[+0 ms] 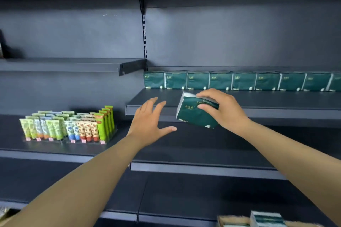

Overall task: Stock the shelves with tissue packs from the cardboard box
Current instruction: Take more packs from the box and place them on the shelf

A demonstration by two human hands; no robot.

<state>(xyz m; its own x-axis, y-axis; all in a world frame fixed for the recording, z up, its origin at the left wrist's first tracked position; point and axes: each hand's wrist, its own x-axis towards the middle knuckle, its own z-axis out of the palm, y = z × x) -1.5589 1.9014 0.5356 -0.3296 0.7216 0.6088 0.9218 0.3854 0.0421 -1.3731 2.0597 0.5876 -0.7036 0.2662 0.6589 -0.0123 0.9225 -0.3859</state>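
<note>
My right hand (222, 109) grips a dark green tissue pack (193, 114), tilted, in front of the edge of the dark shelf (267, 101). Several matching green tissue packs (243, 81) stand in a row along the back of that shelf. My left hand (150, 119) hovers just left of the held pack with fingers spread and holds nothing. The cardboard box (232, 220) shows at the bottom right with another tissue pack (266, 218) in it.
Several colourful tubes (68, 125) stand in a display tray on the lower left shelf. A lower shelf (203, 168) juts out beneath my hands. An upright slotted post (144, 42) divides the two shelf bays.
</note>
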